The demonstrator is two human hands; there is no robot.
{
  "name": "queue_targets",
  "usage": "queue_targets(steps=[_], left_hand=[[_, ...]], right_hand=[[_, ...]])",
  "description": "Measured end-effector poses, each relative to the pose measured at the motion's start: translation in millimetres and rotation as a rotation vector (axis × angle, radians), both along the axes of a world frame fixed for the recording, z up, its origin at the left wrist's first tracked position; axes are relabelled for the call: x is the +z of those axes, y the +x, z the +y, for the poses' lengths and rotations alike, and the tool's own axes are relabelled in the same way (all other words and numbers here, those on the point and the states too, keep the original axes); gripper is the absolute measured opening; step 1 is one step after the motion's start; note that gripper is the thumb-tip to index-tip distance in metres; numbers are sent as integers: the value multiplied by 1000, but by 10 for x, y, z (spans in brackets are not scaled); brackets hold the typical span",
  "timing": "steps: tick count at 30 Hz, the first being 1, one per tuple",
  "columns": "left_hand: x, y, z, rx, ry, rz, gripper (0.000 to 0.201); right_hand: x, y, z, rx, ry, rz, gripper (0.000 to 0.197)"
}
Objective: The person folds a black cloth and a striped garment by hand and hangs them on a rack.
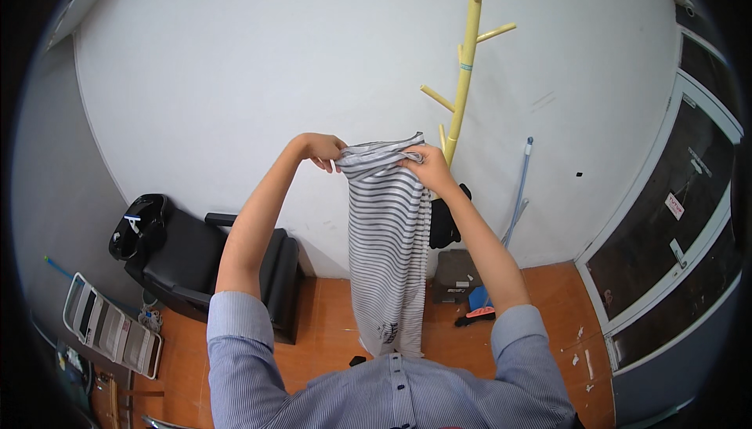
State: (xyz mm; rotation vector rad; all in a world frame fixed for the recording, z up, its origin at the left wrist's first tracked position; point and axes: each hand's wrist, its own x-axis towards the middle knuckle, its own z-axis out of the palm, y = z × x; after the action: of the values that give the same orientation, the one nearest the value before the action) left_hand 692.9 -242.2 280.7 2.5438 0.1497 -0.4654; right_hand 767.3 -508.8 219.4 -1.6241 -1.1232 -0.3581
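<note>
A long white cloth with dark grey stripes (384, 225) hangs in front of me, folded lengthwise, its lower end close to my shirt front. My left hand (319, 149) pinches its upper left corner between thumb and fingers. At the upper right, my right hand (428, 167) grips the bunched top edge, and a small peak of fabric sticks up above it. Gathered folds run between the two hands, and below them the cloth falls fairly straight. A dark print shows near its bottom. Both my arms are stretched forward at about the same height.
Behind the cloth rises a yellow coat stand (464, 76) with peg arms. To the left are a black salon wash chair (188, 249) with a basin and a white step stool (110, 327). A grey bin (454, 276), a blue-handled mop (520, 186) and a glass door (674, 217) are right.
</note>
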Motion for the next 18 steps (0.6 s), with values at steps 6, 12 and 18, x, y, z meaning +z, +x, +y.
queue_targets(steps=[6,12,18], left_hand=[[595,-34,-54,155,-23,-162,18],[1375,-95,-356,389,-172,-529,13],[1574,-73,-407,406,-89,-563,14]], right_hand=[[314,-43,-75,-123,-120,-118,32],[1167,19,-102,-294,14,-186,34],[1328,-88,-63,-209,-8,-281,31]])
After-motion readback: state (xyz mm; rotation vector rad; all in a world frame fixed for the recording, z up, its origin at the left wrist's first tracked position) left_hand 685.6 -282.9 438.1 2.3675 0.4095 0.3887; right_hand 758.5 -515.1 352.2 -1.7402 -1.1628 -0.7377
